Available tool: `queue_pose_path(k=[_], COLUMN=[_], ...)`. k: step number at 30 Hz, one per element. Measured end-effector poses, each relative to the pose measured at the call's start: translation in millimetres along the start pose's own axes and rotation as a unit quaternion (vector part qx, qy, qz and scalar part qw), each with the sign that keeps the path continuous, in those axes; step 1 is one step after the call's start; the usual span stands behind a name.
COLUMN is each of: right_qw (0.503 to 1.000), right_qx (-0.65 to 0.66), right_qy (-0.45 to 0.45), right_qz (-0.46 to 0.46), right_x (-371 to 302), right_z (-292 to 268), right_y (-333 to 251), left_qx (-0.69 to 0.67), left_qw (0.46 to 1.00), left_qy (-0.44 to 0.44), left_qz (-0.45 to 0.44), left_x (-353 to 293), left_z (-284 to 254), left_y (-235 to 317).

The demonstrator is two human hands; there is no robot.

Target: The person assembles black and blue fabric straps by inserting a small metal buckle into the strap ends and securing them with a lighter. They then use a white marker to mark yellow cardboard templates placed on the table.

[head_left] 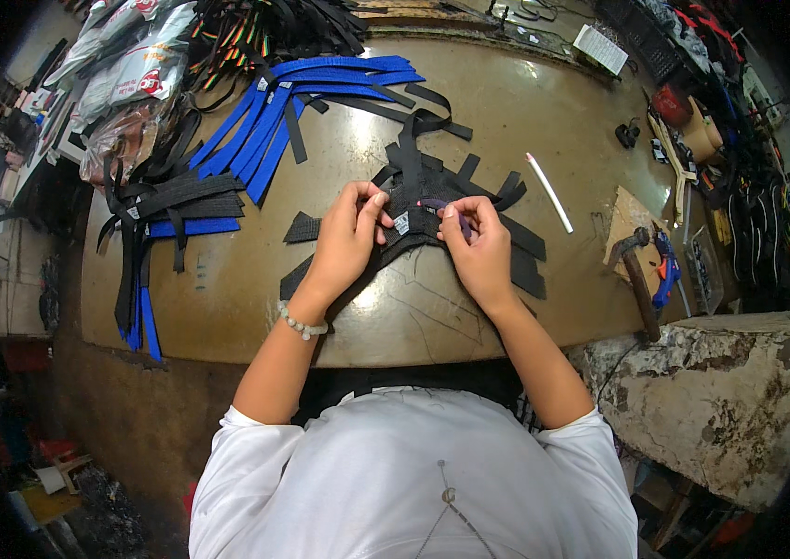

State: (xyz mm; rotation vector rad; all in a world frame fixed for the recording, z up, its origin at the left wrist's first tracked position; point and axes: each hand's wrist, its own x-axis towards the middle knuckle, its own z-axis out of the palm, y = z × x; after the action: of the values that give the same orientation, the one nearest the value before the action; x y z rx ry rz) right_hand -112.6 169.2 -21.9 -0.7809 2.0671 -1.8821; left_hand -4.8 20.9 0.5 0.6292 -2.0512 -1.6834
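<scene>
Black woven straps (412, 172), stacked and sewn with side strips, lie on the table before me, with a small white label (402, 224) near the middle. My left hand (354, 228) is closed at the left side of these straps, its thumb and fingers pinched together; what they hold, if anything, is too small to make out. Just right of the label, my right hand (477, 240) grips a slim purple tool (432, 203) with a pinkish tip, pointing left over the straps. Its handle is mostly hidden by the fingers, so its exact kind is unclear.
Blue straps (269, 130) and more black straps (185, 197) lie to the left, beside plastic-wrapped bundles (138, 79). To the right are a white pen-like stick (549, 193), a hammer (637, 275) and a blue-handled tool (665, 270). The table's front edge (395, 361) runs close to my body.
</scene>
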Motion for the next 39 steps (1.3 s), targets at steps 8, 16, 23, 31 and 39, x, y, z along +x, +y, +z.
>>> queue_pose_path(k=[8,16,23,31,39], right_qw=[0.998,0.998,1.000,0.987,0.981], right_qx=[-0.053,0.045,0.018,-0.148,-0.171], right_qy=[0.031,0.026,0.016,0.013,0.026], right_qz=[-0.007,0.019,0.000,-0.054,-0.082], right_x=[-2,-2,-2,-6,-7], right_z=[6,7,7,7,10], right_y=[-11,-13,-8,-21,-22], left_qx=[-0.020,0.124,0.251,0.187,0.162], left_qw=[0.999,0.991,0.960,0.977,0.981], left_qy=[0.043,0.041,0.061,0.058,0.069], left_qz=[0.021,0.029,0.103,0.090,0.082], left_x=[0,-5,-1,-5,-3], left_z=[-3,6,22,11,9], left_y=[3,14,12,3,1])
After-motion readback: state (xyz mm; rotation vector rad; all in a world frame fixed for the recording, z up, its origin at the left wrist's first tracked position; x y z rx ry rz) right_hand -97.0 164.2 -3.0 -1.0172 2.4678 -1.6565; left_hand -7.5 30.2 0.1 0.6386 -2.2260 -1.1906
